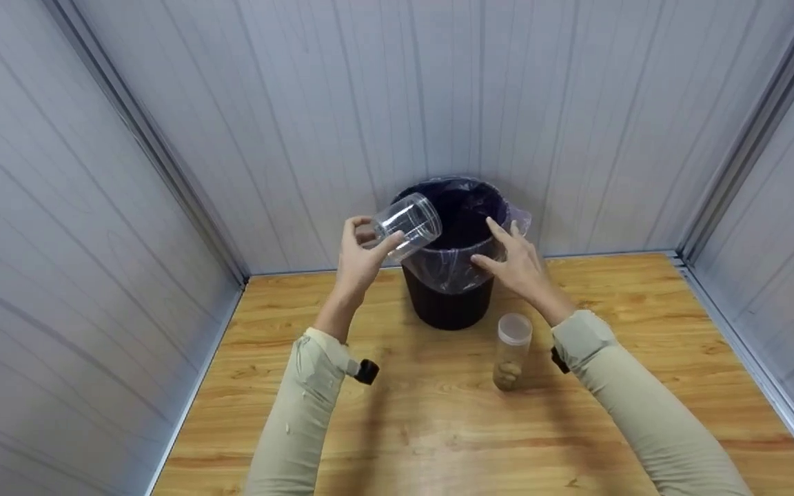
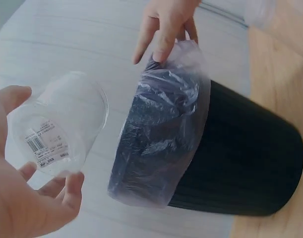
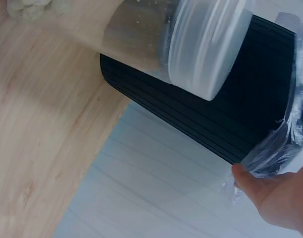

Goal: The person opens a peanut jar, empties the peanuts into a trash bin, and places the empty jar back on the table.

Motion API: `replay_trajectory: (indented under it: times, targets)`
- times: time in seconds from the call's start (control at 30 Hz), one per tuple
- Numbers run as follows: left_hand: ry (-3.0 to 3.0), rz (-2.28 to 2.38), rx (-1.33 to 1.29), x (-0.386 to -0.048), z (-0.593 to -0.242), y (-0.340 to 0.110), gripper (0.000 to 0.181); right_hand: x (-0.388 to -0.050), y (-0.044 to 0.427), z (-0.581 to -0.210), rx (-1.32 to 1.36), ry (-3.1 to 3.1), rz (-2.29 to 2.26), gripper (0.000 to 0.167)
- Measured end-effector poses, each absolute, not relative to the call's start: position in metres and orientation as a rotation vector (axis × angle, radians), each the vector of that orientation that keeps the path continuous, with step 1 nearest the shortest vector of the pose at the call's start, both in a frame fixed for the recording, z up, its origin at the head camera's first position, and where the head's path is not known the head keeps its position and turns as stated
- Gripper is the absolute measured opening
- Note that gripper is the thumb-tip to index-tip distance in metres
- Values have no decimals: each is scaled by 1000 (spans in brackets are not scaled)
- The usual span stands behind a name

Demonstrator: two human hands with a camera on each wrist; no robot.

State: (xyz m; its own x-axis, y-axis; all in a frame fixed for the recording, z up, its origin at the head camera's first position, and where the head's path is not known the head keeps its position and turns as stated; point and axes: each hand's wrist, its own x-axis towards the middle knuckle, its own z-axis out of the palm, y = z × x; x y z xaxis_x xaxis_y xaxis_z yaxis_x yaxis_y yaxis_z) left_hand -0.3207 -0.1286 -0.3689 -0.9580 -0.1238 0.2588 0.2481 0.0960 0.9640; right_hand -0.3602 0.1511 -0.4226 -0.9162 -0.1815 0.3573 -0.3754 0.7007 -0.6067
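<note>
My left hand grips a clear plastic jar around its side, thumb and fingers apart. The jar is tilted, its mouth end over the left rim of a black trash bin. No contents show inside, and its base bears a barcode label. A thin translucent bag lines the bin and folds over its rim. At the bin's right side, my right hand has its fingers spread and rests at the lined rim, thumb outside the bag.
On the wood-patterned floor, in front of the bin, stands a clear lidded canister with pale lumpy pieces at its bottom. Behind the bin rises a pale panelled wall, with side walls at left and right.
</note>
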Motion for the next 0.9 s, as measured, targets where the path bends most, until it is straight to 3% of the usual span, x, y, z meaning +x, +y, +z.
replay_trajectory:
  times: [0.2, 0.37, 0.47, 0.67, 0.9]
  targets:
    - [-1700, -2407, -179, -305, -395, -136, 46, -350, 161, -422, 448, -2582, 1094, 69]
    - [-1585, -2541, -259, -291, -416, -147, 59, -345, 166, -426, 464, -2499, 1168, 58]
    - [-1670, -2481, -306, -284, -427, -153, 71, -342, 170, -430, 479, -2454, 1205, 54]
    - [-1882, -2231, -344, -277, -448, -155, 67, -331, 179, -439, 435, -2380, 1289, 45]
    - [-2116, -1805, -258, -273, -477, -152, 78, -319, 187, -452, 328, -2329, 1383, 39]
